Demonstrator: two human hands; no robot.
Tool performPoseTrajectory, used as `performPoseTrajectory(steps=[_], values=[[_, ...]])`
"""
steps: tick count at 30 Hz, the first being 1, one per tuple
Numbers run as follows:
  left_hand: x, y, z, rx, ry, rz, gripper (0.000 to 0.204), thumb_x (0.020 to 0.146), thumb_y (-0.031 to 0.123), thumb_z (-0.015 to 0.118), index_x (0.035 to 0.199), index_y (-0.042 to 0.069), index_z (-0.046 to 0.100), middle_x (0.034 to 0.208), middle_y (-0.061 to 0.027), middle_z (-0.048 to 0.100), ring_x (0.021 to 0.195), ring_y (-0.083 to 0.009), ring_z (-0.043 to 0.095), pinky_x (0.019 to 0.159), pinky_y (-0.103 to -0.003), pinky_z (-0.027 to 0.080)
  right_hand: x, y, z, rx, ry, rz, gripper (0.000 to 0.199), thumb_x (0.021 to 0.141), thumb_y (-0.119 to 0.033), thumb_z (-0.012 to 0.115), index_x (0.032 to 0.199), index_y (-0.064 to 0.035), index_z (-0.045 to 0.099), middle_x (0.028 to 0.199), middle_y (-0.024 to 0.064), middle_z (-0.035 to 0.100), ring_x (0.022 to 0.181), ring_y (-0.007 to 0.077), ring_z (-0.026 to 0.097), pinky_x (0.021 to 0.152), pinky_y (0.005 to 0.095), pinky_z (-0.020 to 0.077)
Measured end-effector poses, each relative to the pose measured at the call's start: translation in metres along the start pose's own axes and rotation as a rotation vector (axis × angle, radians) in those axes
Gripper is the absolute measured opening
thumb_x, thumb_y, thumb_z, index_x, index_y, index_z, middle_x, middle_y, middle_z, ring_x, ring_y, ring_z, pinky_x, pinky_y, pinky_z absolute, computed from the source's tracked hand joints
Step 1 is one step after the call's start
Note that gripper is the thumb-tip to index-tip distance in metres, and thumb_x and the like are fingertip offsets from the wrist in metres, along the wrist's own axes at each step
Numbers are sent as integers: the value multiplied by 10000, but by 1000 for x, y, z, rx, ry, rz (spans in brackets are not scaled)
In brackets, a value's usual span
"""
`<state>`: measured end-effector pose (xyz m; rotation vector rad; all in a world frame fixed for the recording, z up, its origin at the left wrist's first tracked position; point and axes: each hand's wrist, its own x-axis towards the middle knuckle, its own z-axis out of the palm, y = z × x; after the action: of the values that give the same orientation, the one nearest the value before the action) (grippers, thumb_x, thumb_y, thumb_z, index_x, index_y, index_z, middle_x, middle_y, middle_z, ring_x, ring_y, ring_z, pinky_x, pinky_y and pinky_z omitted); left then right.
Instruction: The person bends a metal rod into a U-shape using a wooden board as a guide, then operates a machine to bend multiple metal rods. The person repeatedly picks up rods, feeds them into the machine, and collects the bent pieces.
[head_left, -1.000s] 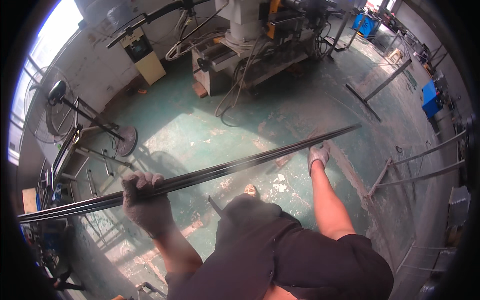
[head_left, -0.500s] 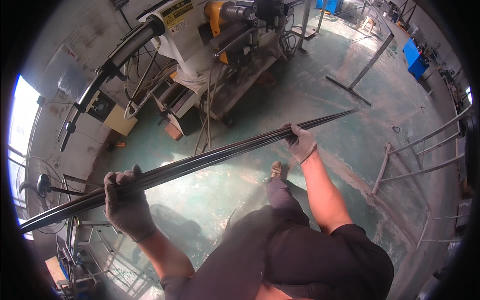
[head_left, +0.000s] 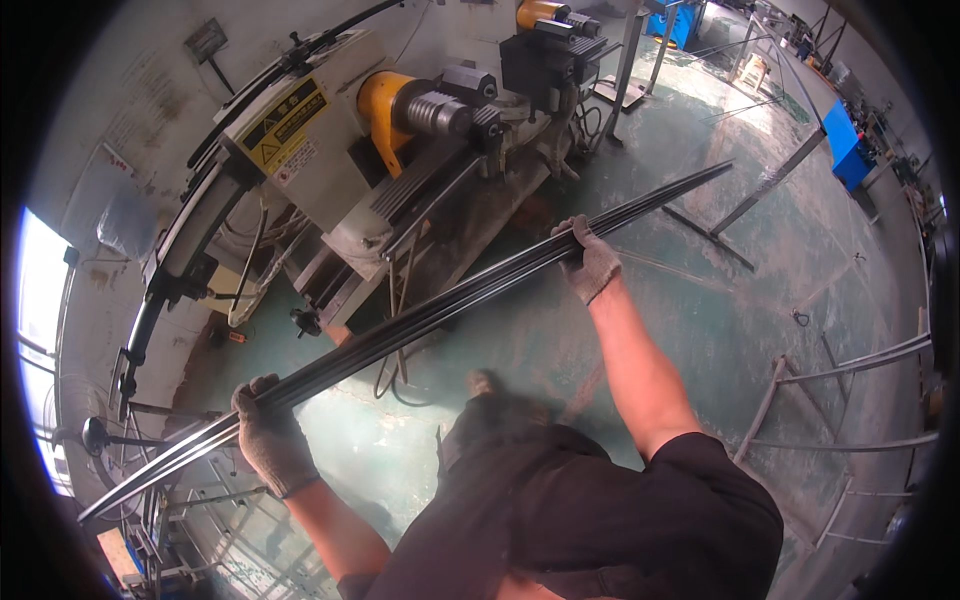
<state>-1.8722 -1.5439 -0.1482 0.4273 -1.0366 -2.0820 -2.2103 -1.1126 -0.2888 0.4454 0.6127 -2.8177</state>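
Left hand (head_left: 272,440) and right hand (head_left: 594,264) are gripping the bars (head_left: 430,308) at 2 spots, fingers curled round them, and these are slanting above the floor (head_left: 680,325) between torso (head_left: 570,500) and machine (head_left: 330,205): apparently picked up, not yet set down.

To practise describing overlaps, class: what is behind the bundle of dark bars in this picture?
Green floor and a machine show beyond the bundle of dark bars. Whatever lies directly behind the bars is covered and cannot be seen.
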Motion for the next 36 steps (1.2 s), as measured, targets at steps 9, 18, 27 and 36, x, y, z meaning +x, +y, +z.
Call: performPoseTrajectory(steps=[9,18,27,36], values=[[99,-110,30,-174,222,-15,360,1143,292,568,1172,-51,670,1098,-178,729,1061,-305,707,1009,-448,589,184,-39,94,-401,157,-72,125,1015,-177,765,1096,-93,720,982,53,734,863,269,730,705,518,624],[152,-156,11,-32,450,87,259,1094,136,618,1232,-73,684,1183,-188,751,1087,-298,722,1036,-431,602,298,-68,180,-649,199,-83,246,978,-173,801,1125,24,785,1097,102,786,976,244,741,896,415,582],[158,-183,32,-230,655,49,203,1068,107,642,1144,-63,724,1122,-191,771,1068,-302,739,989,-443,633,386,-95,197,-607,120,0,271,971,-192,818,1111,26,738,1054,109,764,854,268,712,732,434,552],[157,-199,32,-77,632,94,214,1055,99,674,1171,-73,725,1130,-193,777,1057,-307,756,1009,-435,635,428,-114,200,-517,93,77,274,1001,-211,791,1115,31,735,1056,107,772,908,294,724,830,443,568]])
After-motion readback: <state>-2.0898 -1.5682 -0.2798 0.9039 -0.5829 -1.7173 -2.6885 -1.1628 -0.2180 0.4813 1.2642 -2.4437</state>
